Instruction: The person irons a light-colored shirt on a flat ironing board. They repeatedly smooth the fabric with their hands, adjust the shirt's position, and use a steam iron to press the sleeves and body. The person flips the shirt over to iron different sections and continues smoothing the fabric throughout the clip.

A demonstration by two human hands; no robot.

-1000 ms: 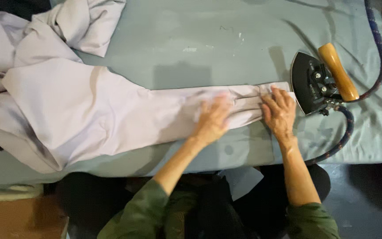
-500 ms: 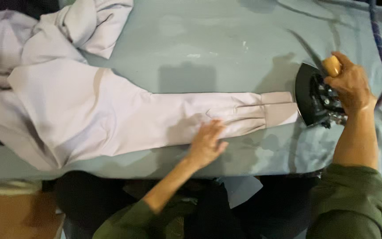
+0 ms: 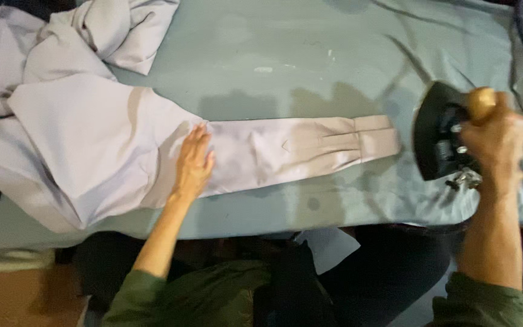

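Head view: the left hand [image 3: 193, 165] lies flat, fingers spread, on a pale shirt sleeve [image 3: 292, 145] stretched along the worktop [image 3: 310, 54]. The right hand [image 3: 496, 143] grips the wooden handle of a black iron [image 3: 440, 140], just beside the cuff.

A pale blue-green padded tabletop [image 3: 310, 54] fills most of the view, lit from above and crossed by soft shadows. Below its near edge lies dark floor [image 3: 388, 272]; at the lower left of the tabletop, a brown surface [image 3: 13, 300] shows.
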